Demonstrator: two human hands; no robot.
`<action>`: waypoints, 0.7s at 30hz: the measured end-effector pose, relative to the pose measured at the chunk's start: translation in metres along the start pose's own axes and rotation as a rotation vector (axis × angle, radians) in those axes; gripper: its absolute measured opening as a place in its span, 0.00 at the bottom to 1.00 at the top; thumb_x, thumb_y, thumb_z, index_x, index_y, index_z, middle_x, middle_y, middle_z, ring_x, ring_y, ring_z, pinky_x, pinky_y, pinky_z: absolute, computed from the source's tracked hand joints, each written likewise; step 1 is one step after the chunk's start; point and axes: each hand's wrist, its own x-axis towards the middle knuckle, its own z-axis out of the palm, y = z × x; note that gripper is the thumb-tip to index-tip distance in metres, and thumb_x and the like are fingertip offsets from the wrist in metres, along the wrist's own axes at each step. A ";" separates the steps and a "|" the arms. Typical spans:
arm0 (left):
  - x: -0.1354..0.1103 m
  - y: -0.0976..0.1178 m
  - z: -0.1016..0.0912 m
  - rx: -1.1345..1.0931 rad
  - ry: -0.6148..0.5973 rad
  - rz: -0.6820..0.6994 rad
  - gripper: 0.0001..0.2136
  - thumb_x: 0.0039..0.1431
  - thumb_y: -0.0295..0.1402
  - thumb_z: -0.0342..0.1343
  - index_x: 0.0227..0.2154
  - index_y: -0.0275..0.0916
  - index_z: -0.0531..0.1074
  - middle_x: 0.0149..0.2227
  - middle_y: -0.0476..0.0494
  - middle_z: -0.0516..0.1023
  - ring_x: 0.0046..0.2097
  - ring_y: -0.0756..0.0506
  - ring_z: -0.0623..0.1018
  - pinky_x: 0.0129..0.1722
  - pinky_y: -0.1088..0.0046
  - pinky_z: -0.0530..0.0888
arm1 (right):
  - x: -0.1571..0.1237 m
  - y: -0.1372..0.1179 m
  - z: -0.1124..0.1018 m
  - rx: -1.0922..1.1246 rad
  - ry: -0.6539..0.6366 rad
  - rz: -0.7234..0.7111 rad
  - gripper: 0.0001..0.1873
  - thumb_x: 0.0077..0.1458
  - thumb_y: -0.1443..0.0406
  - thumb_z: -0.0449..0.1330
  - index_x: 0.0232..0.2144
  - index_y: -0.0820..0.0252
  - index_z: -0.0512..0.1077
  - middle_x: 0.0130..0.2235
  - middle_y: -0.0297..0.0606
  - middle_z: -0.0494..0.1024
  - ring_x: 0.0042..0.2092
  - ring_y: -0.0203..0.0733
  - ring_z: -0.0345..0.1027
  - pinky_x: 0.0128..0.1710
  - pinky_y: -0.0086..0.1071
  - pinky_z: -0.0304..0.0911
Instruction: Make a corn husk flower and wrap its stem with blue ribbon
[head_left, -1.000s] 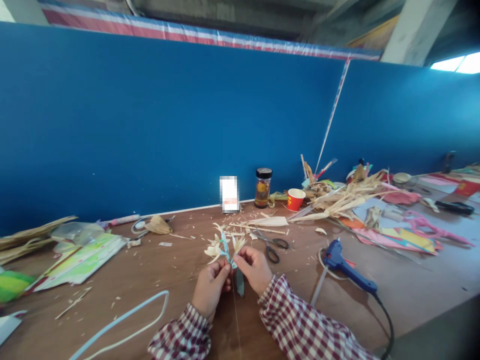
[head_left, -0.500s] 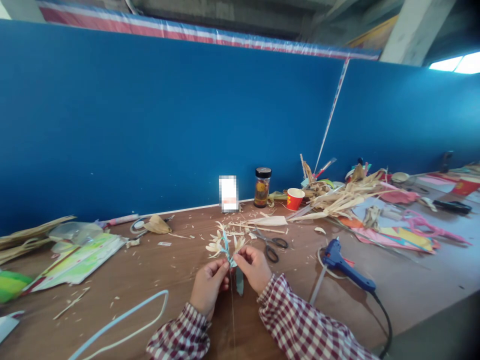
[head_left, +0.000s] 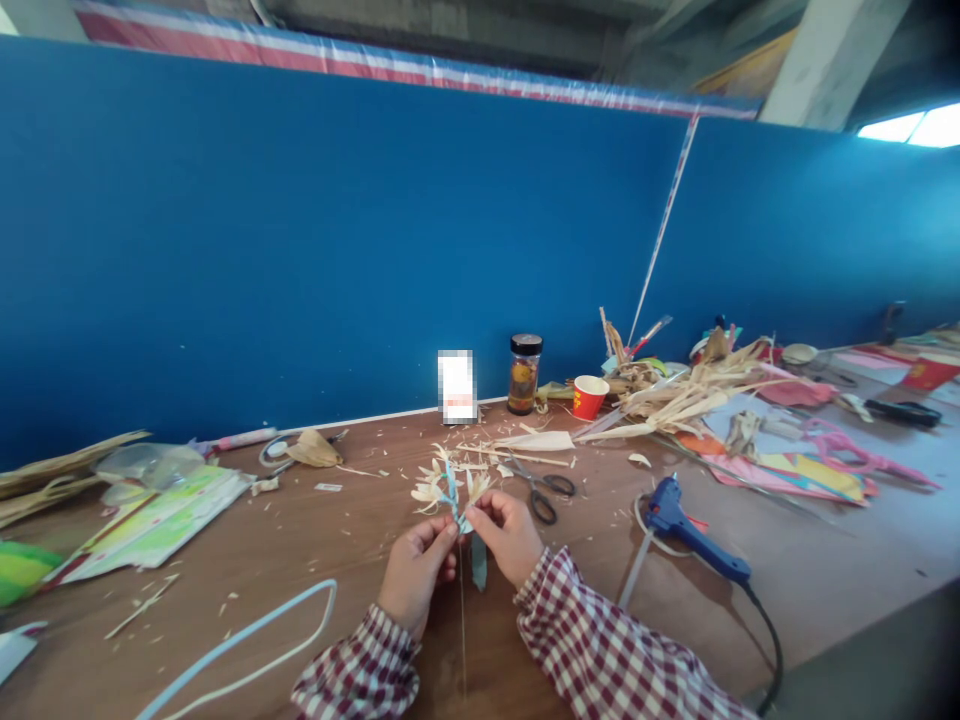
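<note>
A small husk flower (head_left: 448, 489) bound with blue tape (head_left: 477, 560) is pinched between the closed fingertips of the left hand (head_left: 417, 572) and right hand (head_left: 511, 538), where brittle petals might be snapped by tight wrapping, scissors (head_left: 546, 492) lying just beyond.

A cluttered bench (head_left: 315, 540) against a blue wall (head_left: 300, 250).

Black scissors (head_left: 546, 490) lie near a blue glue gun (head_left: 686, 528); behind them stand a dark-lidded jar (head_left: 525, 374) and a red paper cup (head_left: 589, 397), with dried husks (head_left: 690, 395) heaped to the right.
</note>
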 end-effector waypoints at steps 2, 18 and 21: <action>0.000 0.000 0.000 0.004 -0.002 0.001 0.16 0.36 0.40 0.64 0.28 0.34 0.72 0.21 0.52 0.71 0.18 0.57 0.64 0.17 0.83 0.62 | 0.000 0.001 0.000 -0.004 0.004 0.004 0.11 0.49 0.59 0.57 0.23 0.63 0.67 0.21 0.33 0.71 0.23 0.34 0.64 0.23 0.25 0.56; 0.000 -0.001 0.001 -0.037 0.014 0.003 0.17 0.39 0.42 0.62 0.31 0.34 0.73 0.20 0.52 0.70 0.18 0.57 0.64 0.16 0.83 0.63 | -0.001 -0.005 0.000 -0.041 0.008 0.030 0.12 0.48 0.59 0.57 0.22 0.63 0.66 0.19 0.31 0.68 0.21 0.31 0.59 0.21 0.25 0.53; 0.000 0.000 0.001 -0.015 0.022 0.015 0.18 0.38 0.43 0.62 0.29 0.34 0.72 0.17 0.54 0.68 0.17 0.57 0.62 0.15 0.84 0.60 | -0.001 -0.004 0.000 -0.068 0.000 0.008 0.12 0.47 0.59 0.57 0.22 0.64 0.67 0.19 0.30 0.66 0.21 0.30 0.56 0.21 0.25 0.52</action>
